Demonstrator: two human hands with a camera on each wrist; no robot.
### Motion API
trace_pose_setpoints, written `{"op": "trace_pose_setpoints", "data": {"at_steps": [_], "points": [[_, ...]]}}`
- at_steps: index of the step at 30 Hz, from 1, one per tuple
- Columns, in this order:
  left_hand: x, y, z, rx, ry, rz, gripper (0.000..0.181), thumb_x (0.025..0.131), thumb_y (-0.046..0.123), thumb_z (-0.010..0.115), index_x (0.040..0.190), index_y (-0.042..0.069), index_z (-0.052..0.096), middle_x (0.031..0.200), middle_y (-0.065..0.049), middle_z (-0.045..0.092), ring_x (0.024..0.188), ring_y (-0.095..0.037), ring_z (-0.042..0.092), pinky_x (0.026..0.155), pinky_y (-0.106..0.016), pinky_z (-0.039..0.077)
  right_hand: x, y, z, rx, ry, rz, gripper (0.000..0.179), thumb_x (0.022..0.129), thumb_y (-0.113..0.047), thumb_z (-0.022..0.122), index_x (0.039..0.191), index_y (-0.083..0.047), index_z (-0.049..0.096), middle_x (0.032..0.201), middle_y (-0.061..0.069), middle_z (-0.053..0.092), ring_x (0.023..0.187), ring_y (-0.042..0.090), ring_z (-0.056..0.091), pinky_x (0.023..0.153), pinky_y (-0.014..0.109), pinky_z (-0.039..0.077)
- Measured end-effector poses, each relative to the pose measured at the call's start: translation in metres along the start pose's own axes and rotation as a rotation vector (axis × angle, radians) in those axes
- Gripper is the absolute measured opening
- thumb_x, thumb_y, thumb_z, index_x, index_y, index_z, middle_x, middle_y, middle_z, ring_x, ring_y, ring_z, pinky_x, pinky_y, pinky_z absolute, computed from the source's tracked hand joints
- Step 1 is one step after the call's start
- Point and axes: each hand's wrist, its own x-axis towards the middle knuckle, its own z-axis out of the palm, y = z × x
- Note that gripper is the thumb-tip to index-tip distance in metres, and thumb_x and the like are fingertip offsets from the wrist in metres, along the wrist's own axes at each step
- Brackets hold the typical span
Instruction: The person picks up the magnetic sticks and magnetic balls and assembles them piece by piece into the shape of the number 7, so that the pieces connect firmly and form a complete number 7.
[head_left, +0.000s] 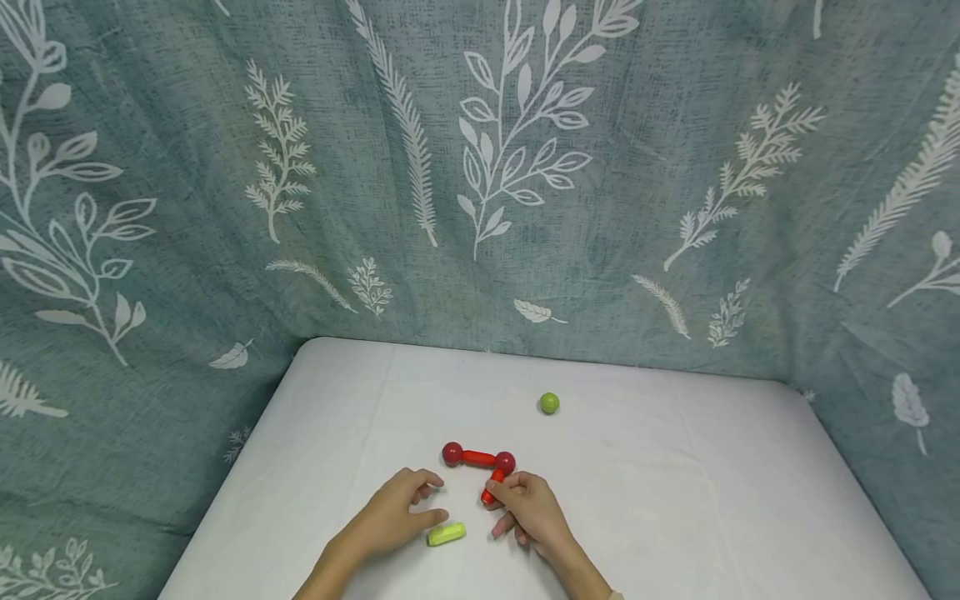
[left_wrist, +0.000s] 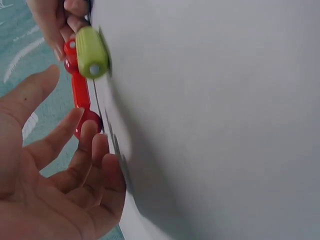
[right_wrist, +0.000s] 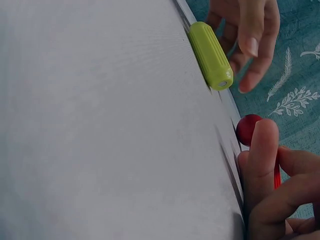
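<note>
My right hand [head_left: 531,512] pinches a red magnetic rod [head_left: 497,477] between thumb and fingers. The rod's far end meets a dark red ball [head_left: 505,462]. A second red rod [head_left: 478,458] runs left from that ball to another dark red ball [head_left: 452,453]. Left of these, my left hand [head_left: 393,512] holds nothing, its fingers spread and slightly bent. Just beside its thumb lies a yellow-green ribbed rod [head_left: 446,534], with a metal tip visible in both wrist views. In the right wrist view, my right fingers [right_wrist: 263,145] hide most of the red rod.
A green ball [head_left: 550,403] sits farther back on the white table [head_left: 637,467]. A teal leaf-patterned curtain [head_left: 450,167] hangs behind the table and at its sides.
</note>
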Motion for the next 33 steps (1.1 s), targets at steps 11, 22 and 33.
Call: {"op": "trace_pose_setpoints", "data": {"at_steps": [11,22,33], "points": [[-0.019,0.004,0.015,0.015,-0.076,0.034,0.042,0.086,0.042,0.078,0.120,0.020,0.066,0.095,0.011,0.055,0.086,-0.009,0.051,0.074,-0.033,0.044,0.002,0.003,-0.001,0.004,-0.005,0.000,0.040,0.095,-0.032,0.070,0.104,0.005,0.057,0.087,0.014,0.072,0.050,0.016,0.067,0.035,0.016,0.036],[-0.020,0.011,0.023,0.145,-0.022,0.036,0.028,0.083,0.032,0.081,0.107,0.025,0.069,0.084,0.015,0.050,0.078,-0.007,0.044,0.069,-0.035,0.036,0.001,0.002,-0.001,0.020,-0.013,-0.005,0.040,0.095,-0.031,0.070,0.104,0.006,0.056,0.088,0.015,0.072,0.051,0.017,0.067,0.035,0.015,0.036],[-0.020,0.013,0.022,0.139,-0.017,0.023,0.024,0.084,0.031,0.079,0.105,0.024,0.070,0.082,0.016,0.051,0.075,-0.006,0.046,0.068,-0.035,0.036,-0.001,0.000,0.000,0.015,-0.003,-0.002,0.039,0.095,-0.031,0.070,0.103,0.005,0.057,0.088,0.015,0.072,0.049,0.016,0.066,0.034,0.016,0.035]]}}
